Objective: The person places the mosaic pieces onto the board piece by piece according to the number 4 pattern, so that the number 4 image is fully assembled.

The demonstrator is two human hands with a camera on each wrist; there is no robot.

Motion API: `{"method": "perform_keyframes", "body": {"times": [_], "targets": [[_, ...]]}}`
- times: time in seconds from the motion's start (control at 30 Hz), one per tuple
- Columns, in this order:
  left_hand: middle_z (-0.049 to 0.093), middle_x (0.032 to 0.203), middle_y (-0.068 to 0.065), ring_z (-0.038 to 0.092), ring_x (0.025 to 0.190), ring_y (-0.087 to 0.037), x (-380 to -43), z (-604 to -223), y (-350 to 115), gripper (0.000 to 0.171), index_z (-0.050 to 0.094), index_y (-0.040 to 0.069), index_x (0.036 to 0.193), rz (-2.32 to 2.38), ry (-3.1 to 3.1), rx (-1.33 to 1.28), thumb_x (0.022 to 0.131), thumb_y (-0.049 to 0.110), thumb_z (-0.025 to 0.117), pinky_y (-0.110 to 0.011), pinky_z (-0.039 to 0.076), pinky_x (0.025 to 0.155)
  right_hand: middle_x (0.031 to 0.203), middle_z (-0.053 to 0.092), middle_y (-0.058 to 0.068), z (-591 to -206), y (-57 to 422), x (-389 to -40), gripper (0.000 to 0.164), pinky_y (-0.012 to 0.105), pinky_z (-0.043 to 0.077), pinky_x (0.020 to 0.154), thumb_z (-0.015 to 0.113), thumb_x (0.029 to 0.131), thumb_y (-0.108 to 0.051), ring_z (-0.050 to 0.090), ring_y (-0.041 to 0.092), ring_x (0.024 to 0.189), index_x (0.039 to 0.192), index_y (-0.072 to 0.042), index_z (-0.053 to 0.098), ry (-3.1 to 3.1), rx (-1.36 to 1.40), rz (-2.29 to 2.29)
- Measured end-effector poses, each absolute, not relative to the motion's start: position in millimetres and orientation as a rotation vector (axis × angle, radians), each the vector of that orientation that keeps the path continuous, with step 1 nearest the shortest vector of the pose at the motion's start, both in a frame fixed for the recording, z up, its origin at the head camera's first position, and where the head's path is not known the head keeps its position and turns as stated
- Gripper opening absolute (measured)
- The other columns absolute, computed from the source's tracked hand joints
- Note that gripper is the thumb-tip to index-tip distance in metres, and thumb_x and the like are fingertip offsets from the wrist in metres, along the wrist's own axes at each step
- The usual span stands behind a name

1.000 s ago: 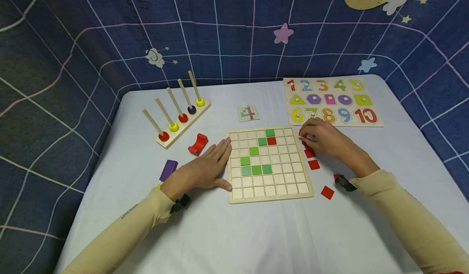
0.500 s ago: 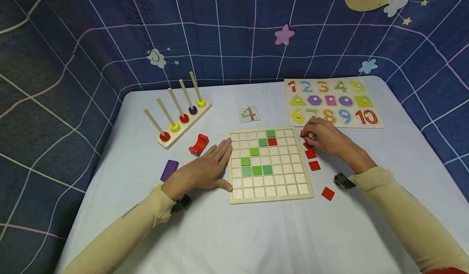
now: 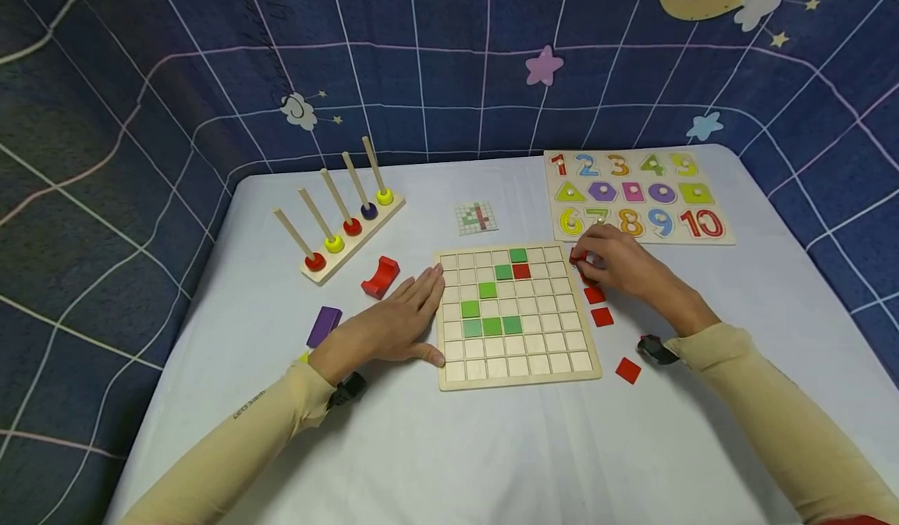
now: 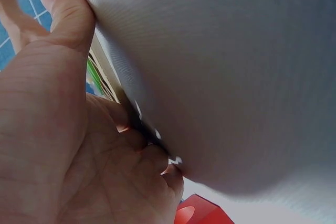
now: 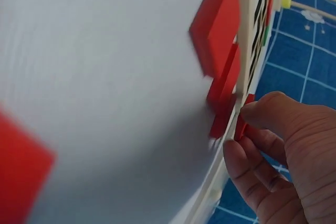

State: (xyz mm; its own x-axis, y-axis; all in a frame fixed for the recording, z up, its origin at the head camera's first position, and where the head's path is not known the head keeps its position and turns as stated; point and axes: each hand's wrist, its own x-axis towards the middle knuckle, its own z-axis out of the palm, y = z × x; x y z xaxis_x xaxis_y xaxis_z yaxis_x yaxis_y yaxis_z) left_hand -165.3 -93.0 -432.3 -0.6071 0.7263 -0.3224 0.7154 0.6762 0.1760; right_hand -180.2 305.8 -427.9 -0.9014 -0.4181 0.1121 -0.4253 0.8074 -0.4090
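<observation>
A wooden grid board (image 3: 520, 383) lies mid-table, with several green tiles (image 3: 492, 324) and one red tile (image 3: 521, 271) in its cells. My left hand (image 3: 393, 322) rests with straight fingers along the board's left edge; its thumb touches the lower left side. Just off the board's upper right corner, my right hand (image 3: 621, 264) pinches a red square tile (image 5: 243, 124) between thumb and fingers. Below that hand, loose red tiles (image 3: 602, 317) lie in a line beside the board's right edge. Another red tile (image 3: 628, 370) lies nearer the front.
Behind the board is a small pattern card (image 3: 476, 218). A number puzzle (image 3: 709, 189) lies at the back right, close to my right hand. At the left stand a peg stacker (image 3: 351, 236), a red arch block (image 3: 381, 277) and a purple block (image 3: 325, 327).
The right hand has shifted very slightly left, and the red tile in its fingers now sits closer to the board's edge. The left hand and board have stayed put.
</observation>
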Motion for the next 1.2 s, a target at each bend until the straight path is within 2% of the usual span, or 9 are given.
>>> {"method": "perform_keyframes", "body": {"times": [0.27, 0.53, 0.97, 1.2], "targets": [[0.0, 0.181, -0.024, 0.006, 0.17, -0.04, -166, -433, -93, 0.129, 0.005, -0.007, 0.169, 0.04, 2.525, 1.134, 0.09, 0.073, 0.069, -0.053, 0.014, 0.139, 0.114, 0.07, 0.016, -421, 288, -174, 0.012, 0.051, 0.062, 0.092, 0.077, 0.094, 0.001, 0.062, 0.031, 0.105, 0.105, -0.004, 0.078, -2.905, 0.8, 0.689], [0.0, 0.181, -0.024, 0.006, 0.17, -0.04, -166, -433, -93, 0.129, 0.005, -0.006, 0.169, 0.031, 2.525, 1.134, 0.09, 0.073, 0.068, -0.053, 0.014, 0.139, 0.112, 0.07, 0.01, -417, 269, -169, 0.014, 0.042, 0.063, 0.083, 0.081, 0.092, 0.002, 0.063, 0.023, 0.101, 0.104, -0.005, 0.079, -2.802, 1.025, 0.69], [0.0, 0.181, -0.024, 0.006, 0.17, -0.04, -166, -432, -94, 0.128, 0.006, -0.006, 0.169, 0.035, 2.518, 1.133, 0.09, 0.073, 0.069, -0.053, 0.013, 0.139, 0.108, 0.069, 0.009, -421, 241, -169, 0.012, 0.039, 0.062, 0.088, 0.081, 0.091, 0.003, 0.064, 0.024, 0.103, 0.101, -0.003, 0.079, -2.739, 1.231, 0.683], [0.0, 0.181, -0.024, 0.007, 0.169, -0.04, -167, -433, -94, 0.128, 0.006, -0.006, 0.169, 0.04, 2.522, 1.138, 0.09, 0.074, 0.068, -0.053, 0.014, 0.139, 0.107, 0.07, 0.009, -426, 236, -168, 0.011, 0.039, 0.061, 0.089, 0.079, 0.093, 0.003, 0.063, 0.023, 0.104, 0.102, -0.003, 0.079, -2.788, 1.24, 0.63]]}}
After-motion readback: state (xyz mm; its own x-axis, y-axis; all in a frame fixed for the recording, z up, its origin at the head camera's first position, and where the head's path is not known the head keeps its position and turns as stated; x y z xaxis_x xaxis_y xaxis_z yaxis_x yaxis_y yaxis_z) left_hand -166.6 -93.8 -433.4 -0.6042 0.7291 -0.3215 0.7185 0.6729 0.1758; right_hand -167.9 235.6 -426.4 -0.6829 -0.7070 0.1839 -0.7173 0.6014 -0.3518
